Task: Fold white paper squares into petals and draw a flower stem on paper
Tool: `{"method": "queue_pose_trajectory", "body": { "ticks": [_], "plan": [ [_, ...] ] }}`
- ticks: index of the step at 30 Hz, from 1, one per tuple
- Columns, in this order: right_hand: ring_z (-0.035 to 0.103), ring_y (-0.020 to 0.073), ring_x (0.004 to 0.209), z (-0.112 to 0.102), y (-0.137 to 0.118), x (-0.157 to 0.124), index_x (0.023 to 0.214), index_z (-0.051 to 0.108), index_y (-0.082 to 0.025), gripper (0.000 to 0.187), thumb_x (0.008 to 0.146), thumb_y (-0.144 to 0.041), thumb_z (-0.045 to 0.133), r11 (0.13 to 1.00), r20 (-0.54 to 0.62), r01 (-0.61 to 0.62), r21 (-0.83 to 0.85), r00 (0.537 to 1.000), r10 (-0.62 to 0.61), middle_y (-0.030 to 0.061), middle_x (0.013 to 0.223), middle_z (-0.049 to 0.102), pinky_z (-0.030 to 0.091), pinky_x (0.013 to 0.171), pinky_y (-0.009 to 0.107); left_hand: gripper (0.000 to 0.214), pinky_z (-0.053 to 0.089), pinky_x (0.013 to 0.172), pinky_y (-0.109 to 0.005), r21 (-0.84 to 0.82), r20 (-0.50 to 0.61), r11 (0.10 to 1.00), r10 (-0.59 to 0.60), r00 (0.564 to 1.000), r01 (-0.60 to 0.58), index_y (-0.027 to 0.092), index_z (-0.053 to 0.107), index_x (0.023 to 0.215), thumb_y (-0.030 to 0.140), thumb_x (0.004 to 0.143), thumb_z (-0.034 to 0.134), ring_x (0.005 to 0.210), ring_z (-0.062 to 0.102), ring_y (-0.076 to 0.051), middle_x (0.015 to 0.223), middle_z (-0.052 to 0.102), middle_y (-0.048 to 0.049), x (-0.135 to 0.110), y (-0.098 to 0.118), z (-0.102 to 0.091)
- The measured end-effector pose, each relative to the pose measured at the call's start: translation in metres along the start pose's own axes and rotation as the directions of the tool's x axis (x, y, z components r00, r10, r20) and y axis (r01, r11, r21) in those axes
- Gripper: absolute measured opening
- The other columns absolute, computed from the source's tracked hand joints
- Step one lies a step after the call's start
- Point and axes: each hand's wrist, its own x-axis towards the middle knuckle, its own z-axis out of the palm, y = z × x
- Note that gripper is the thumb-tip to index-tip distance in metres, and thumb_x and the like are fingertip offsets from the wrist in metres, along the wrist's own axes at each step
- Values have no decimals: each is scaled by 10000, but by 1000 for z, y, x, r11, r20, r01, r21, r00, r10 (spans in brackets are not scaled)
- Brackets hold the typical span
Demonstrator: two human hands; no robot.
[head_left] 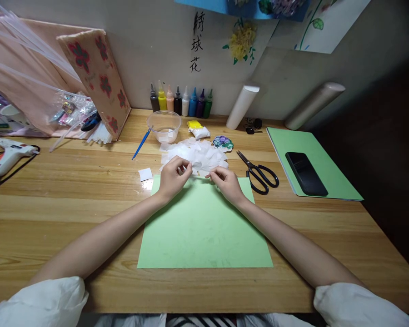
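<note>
Above the far edge of a light green paper sheet (206, 227), my left hand (175, 178) is closed in a pinch. My right hand (226, 185) pinches too, a short gap to the right. Whatever lies between either set of fingertips is too small to make out against the white behind. Just beyond the fingers spreads a heap of thin white tissue paper pieces (199, 152). A small white paper square (145, 174) lies left of my left hand. Black-handled scissors (259, 172) rest right of my right hand, with a purple and green flower piece (222, 143) behind.
A clear bowl (164, 127), blue brush (141, 144), yellow-and-white packet (198, 129) and several paint bottles (180, 102) stand or lie at the back. A glue gun (10, 156) is far left. A phone (306, 173) lies on green sheets (334, 175) at right.
</note>
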Motion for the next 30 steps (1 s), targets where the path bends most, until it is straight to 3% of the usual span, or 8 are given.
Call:
{"method": "queue_pose_trajectory", "body": {
  "ticks": [10,13,16,20,22,24,27,30],
  "plan": [
    [515,144,681,-2,0,1,706,605,-152,180,811,-233,484,995,-113,-23,-94,993,12,27,717,594,384,646,262,138,382,565,-220,12,-106,992,-120,987,122,162,586,687,227,805,557,576,473,-85,677,537,18,2,-3,-2],
    [488,131,680,-1,3,1,930,590,-154,172,805,-221,492,994,-191,-19,-110,982,-3,44,858,557,409,645,264,144,374,555,-221,34,-104,995,-93,990,97,166,583,685,234,808,557,583,474,-88,684,542,15,1,-2,-2],
    [478,127,702,0,4,0,1174,436,-171,380,803,-214,506,998,-289,5,-61,957,-22,55,954,489,429,627,255,145,373,551,-218,41,-89,997,-62,994,66,168,575,687,238,813,556,597,481,-90,704,556,10,0,1,-1],
    [489,145,772,-2,0,-2,1207,390,-180,368,851,-222,470,993,-324,94,-69,939,-111,51,933,481,433,677,266,147,374,557,-219,61,-75,997,-37,996,42,172,566,686,232,819,551,594,479,-91,706,559,11,-1,3,-2],
    [496,146,761,-2,-5,-5,1164,456,-189,285,884,-235,433,984,-232,150,-91,958,-168,38,883,508,423,688,270,150,376,565,-223,87,-70,996,-11,998,17,173,561,683,229,822,547,594,478,-94,705,560,9,-2,5,-2],
    [494,136,686,-2,-9,-9,1091,544,-197,239,909,-247,398,975,1,192,-110,981,-193,17,792,534,406,653,264,142,381,579,-227,131,-57,991,27,998,-20,175,564,694,229,825,545,607,486,-98,715,567,7,-4,6,-2],
    [457,123,557,1,-12,-13,1071,604,-201,268,914,-264,396,962,309,219,-162,937,-162,-9,669,544,371,578,258,120,387,603,-228,209,-9,973,101,995,-97,176,579,721,220,827,544,645,511,-105,724,574,3,-7,7,-1],
    [502,136,589,3,-11,-14,1136,589,-197,300,912,-271,405,956,339,225,-189,929,-151,13,733,615,384,594,262,112,388,600,-225,266,55,942,197,979,-205,178,599,745,221,830,541,673,536,-112,721,579,-3,-9,8,-1]
  ]
}}
